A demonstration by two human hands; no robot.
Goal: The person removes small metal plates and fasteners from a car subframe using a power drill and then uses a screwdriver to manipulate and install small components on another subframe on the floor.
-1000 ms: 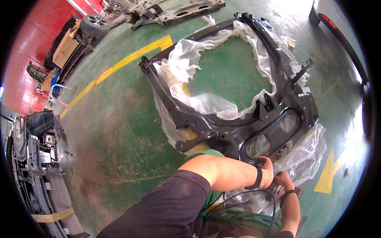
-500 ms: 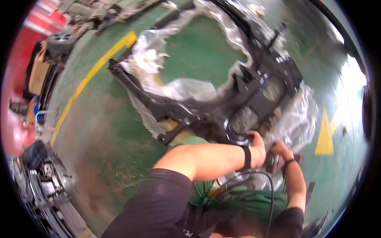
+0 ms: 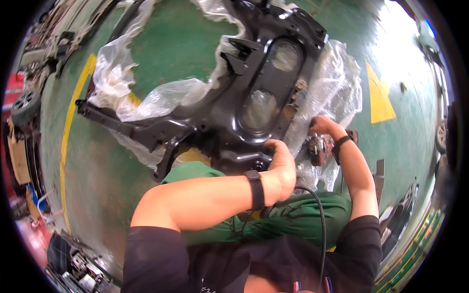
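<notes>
A large black metal car subframe [image 3: 220,115] lies on crumpled clear plastic wrap [image 3: 337,83] in front of me. My left hand [image 3: 282,166] is at its near right corner, fingers curled against the edge. Whatever the fingers may hold there is hidden. Further right, my right hand [image 3: 325,126] is bent down, with curled fingertips beside the metal end of a dark red power tool [image 3: 318,150]. The tool rests on the wrap, partly under that wrist; I cannot make out anything between the fingers. Both wrists wear black bands.
A black cable [image 3: 320,215] loops over my green-trousered legs. Yellow markings [image 3: 378,97] are painted on the green floor. Along the left stand a wheel [image 3: 25,108], a cardboard box [image 3: 19,154] and car parts [image 3: 80,266]. Another wheel [image 3: 441,136] is at the far right.
My view has turned and shifted, so the subframe now appears further up and left. Both hands stay near the same places, the left by the subframe's corner and the right by the power tool.
</notes>
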